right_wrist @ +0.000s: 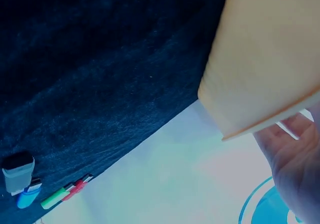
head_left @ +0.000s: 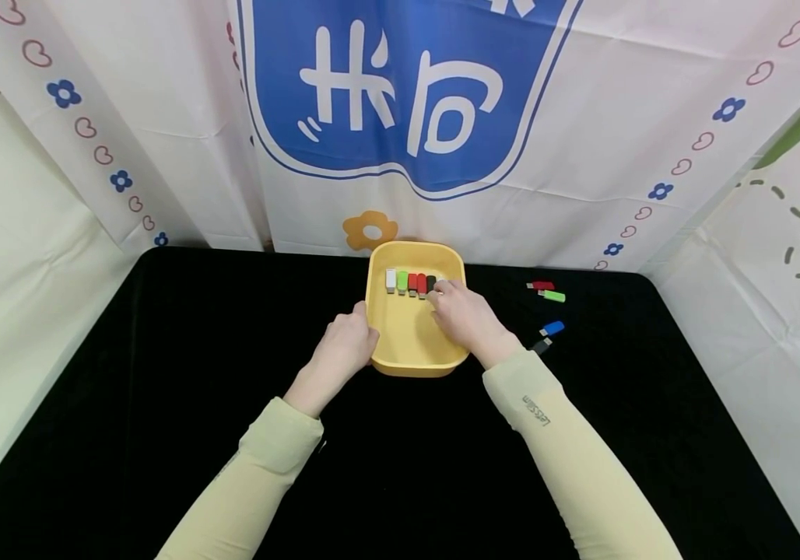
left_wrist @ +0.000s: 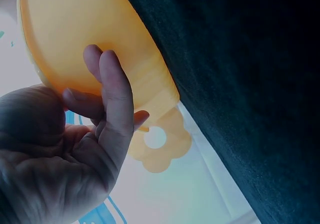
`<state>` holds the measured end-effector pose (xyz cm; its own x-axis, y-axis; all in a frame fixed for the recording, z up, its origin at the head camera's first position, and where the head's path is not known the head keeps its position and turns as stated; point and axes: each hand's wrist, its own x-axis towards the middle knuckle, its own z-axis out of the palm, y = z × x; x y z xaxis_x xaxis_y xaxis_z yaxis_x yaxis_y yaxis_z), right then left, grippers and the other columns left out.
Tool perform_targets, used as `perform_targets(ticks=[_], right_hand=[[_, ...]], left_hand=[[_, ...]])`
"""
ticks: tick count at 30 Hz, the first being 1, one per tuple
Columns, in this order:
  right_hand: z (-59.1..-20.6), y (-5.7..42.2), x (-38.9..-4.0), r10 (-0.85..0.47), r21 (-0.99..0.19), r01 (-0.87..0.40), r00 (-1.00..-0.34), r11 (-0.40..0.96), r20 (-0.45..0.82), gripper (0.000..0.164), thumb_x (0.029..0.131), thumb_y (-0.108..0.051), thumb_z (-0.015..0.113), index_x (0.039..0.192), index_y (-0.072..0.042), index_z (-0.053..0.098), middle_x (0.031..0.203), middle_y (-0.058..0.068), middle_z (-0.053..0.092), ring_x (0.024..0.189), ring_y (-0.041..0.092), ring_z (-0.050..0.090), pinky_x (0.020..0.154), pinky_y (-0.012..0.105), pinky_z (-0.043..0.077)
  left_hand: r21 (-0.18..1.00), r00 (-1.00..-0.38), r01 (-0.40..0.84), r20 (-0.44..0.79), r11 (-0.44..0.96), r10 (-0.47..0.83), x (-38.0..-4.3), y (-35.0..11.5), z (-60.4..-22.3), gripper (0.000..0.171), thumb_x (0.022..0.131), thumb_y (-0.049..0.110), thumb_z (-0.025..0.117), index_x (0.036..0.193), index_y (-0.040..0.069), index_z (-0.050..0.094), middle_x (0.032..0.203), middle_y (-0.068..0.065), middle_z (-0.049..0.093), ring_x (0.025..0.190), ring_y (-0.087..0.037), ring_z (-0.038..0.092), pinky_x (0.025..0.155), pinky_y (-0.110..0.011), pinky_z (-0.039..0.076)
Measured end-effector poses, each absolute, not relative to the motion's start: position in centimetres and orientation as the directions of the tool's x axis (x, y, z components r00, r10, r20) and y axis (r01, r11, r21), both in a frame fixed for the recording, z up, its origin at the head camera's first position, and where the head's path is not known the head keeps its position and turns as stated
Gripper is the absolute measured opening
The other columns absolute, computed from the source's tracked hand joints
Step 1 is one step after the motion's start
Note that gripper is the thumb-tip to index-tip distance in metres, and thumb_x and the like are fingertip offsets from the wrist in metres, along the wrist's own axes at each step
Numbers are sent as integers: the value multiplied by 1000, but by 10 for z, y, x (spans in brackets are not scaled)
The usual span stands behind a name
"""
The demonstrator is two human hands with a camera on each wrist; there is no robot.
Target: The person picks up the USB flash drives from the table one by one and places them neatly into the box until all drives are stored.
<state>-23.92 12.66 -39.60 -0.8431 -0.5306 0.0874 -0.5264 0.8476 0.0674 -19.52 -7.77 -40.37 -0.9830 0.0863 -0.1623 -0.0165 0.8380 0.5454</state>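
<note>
On the table, a yellow tray (head_left: 410, 342) holds a row of USB flash drives near its far end: a white one (head_left: 391, 281), a green one (head_left: 402, 283), two red ones (head_left: 422, 285) and a black one (head_left: 431, 284). My left hand (head_left: 344, 342) holds the tray's left side; in the left wrist view its fingers (left_wrist: 117, 84) lie against the outer wall. Inside the tray, my right hand (head_left: 466, 315) pinches a pale flash drive (head_left: 441, 285) at the row's right end, mostly hidden by the fingers. The tray wall covers those fingertips in the right wrist view.
Right of the tray lie more flash drives on the black cloth (head_left: 218, 327): a red one (head_left: 542, 285), a green one (head_left: 553, 296), a blue one (head_left: 552, 329) and a black one (head_left: 542, 347) near the right sleeve. A printed white curtain (head_left: 302, 210) stands behind the tray.
</note>
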Motion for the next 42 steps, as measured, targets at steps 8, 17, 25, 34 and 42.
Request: perform_targets(ticks=[8,17,25,34,42], right_hand=[[-390,135,-232,-505,-57,-518,-850,854,150,24,95,-16,67,117,-5,71,121,13,66,117,30,58,100,43,52],[-393,152,-219,-461,-210,-484,-874,849,152,34,95,-19,69,126,-6,68,128,12,63,125,30,53,107,44,49],[-398,166,-206,-410,-300,-456,-889,838,205,32,93,-17,72,122,-5,67,135,16,58,128,32,50,104,48,50],[-401,185,-195,-353,-325,-425,-899,845,260,36,94,-19,70,126,-4,66,131,16,60,125,35,52,106,50,47],[-399,206,-188,-305,-360,-353,-934,864,185,39,95,-19,69,131,-5,62,133,17,60,124,37,55,106,53,46]], left_hand=[[543,-983,-19,-164,839,84,-196,-78,-403,39,100,13,49,135,-3,46,74,-12,62,52,-20,60,42,-24,43],[544,-981,-32,-178,839,78,-196,-77,-404,37,100,13,49,134,-2,46,75,-12,62,53,-19,60,43,-24,44],[547,-981,-34,-180,836,78,-196,-77,-404,33,100,13,49,130,-2,48,75,-12,62,52,-20,60,42,-24,44],[564,-982,-23,-167,825,87,-196,-78,-405,37,100,13,49,134,-2,47,75,-11,62,52,-20,60,43,-24,45],[559,-980,-32,-179,828,83,-196,-78,-404,32,100,13,48,129,-1,48,74,-11,62,52,-19,60,43,-24,45]])
